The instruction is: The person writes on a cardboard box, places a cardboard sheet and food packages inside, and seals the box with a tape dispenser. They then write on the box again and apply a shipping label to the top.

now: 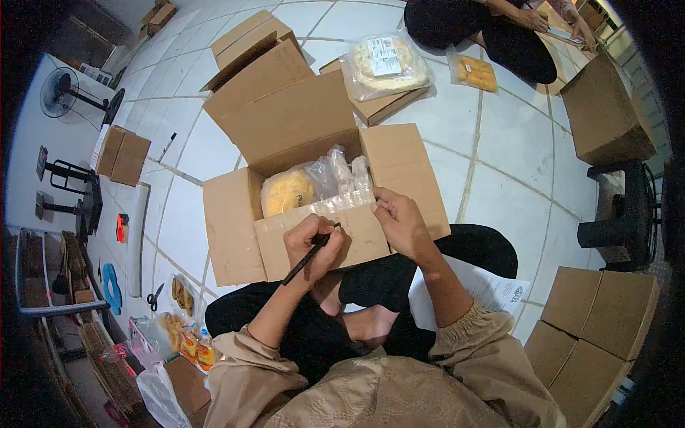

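In front of me on the tiled floor stands an open cardboard box (235, 221) with its flaps folded out. Inside it lie a clear bag of yellow food (288, 191) and some clear plastic-wrapped items (346, 173). My left hand (312, 242) is closed around a black marker (305, 262), whose tip meets the near flap (364, 232). Faint marks show on the flap near the tip. At that flap's right corner, my right hand (401, 220) pinches the edge between thumb and fingers.
A bagged round white food pack (385, 64) rests on a flat carton beyond the box, beside a yellow food pack (473, 73). Another person (492, 36) sits at the top right. Cartons (596, 321) stand at right; scissors (155, 297) and an orange tape dispenser (121, 228) lie left.
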Demonstrator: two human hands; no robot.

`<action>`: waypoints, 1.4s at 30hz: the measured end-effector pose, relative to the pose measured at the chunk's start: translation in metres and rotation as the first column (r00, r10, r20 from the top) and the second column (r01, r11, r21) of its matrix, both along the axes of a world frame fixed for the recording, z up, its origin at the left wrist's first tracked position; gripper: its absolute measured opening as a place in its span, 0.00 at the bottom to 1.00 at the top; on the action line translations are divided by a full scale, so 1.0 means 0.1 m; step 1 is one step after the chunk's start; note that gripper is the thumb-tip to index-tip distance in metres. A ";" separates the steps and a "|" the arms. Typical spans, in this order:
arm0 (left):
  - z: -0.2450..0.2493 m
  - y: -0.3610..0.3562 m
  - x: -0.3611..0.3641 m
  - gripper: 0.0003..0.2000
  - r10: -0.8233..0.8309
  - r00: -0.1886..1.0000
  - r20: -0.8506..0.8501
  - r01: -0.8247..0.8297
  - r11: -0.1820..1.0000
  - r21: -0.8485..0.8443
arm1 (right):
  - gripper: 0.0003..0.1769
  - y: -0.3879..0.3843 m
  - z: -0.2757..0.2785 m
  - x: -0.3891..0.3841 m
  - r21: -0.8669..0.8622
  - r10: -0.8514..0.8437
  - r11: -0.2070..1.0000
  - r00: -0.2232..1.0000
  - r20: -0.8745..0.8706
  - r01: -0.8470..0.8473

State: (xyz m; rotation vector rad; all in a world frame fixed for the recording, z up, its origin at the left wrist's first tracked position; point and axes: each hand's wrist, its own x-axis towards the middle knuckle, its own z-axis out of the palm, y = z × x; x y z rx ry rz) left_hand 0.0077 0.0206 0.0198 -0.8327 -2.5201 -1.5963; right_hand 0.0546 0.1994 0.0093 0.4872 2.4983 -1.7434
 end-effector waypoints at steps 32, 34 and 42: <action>-0.04 -0.05 0.00 0.07 -0.046 0.996 0.072 0.044 0.998 0.039 | 0.15 -0.04 -0.31 -0.02 -0.068 -0.086 0.995 0.987 -0.138 0.077; -0.05 -0.07 0.03 0.08 -0.036 0.994 0.101 0.031 0.998 0.048 | 0.14 -0.02 -0.36 -0.01 -0.083 -0.118 0.991 0.980 -0.161 0.106; -0.03 -0.08 0.12 0.08 0.025 0.999 -0.023 -0.024 0.999 0.024 | 0.17 -0.04 -0.36 -0.02 -0.132 -0.115 0.986 0.985 -0.125 0.098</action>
